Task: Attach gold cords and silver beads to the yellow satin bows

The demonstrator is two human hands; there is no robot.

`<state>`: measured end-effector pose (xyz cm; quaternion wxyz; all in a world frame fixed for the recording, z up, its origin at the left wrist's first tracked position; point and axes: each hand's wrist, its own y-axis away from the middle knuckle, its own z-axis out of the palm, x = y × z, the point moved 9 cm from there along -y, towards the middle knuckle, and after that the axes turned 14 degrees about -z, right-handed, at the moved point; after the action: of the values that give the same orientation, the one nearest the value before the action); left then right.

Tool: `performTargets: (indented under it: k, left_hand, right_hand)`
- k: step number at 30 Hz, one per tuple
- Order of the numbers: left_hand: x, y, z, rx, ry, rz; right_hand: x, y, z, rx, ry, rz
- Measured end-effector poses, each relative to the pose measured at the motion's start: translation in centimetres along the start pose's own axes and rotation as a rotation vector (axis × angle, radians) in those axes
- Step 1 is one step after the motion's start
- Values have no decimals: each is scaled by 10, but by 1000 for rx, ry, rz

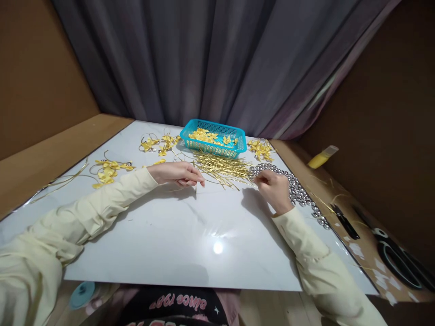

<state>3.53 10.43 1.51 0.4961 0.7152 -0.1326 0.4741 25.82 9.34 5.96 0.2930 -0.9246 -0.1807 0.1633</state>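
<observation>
The left hand is laid palm down on the white board, its fingers drawn together and stretched toward the right. A thin gold pin is seen just under the fingertips, hanging toward the near side; it appears pinched, though the grip itself is hidden by the fingers. The right hand is curled loosely, fingers bent inward at the left edge of the silver beads; whether a bead is held cannot be told, since the fingertips are turned away.

Between the two hands, slightly farther off, a heap of gold pins is spread, its near ends reaching close to both hands. The silver beads are piled to the right of it and trail toward the near right edge of the board. Behind the heap a turquoise basket is set, with yellow bows lying inside. Finished yellow bows on wire loops are scattered on the far left of the board, more are gathered left of the basket, and another cluster lies to its right.

The board is rested on a wooden table. On the right strip of wood, black scissors, a smaller black tool and a yellow tube are laid. Grey curtains are hung at the far side, flanked by brown walls.
</observation>
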Motion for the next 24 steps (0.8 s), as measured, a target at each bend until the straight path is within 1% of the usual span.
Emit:
performTargets:
  k: [7,10,12,15,24]
  left_hand:
    - [6,16,-21,49,-196,-19]
    - [7,24,-27,61,-296,-44]
    - [8,29,-28,46,-350,-50]
    - [11,33,-27,36,-378,-34]
    - [15,37,-21,71,-500,-24]
  right_hand:
    - [44,1,-20,82,195,163]
    - [63,3,-26,87,245,220]
    - [72,4,-27,77,260,238]
    - [77,5,-25,52,263,238]
    - [76,0,-14,-60,254,168]
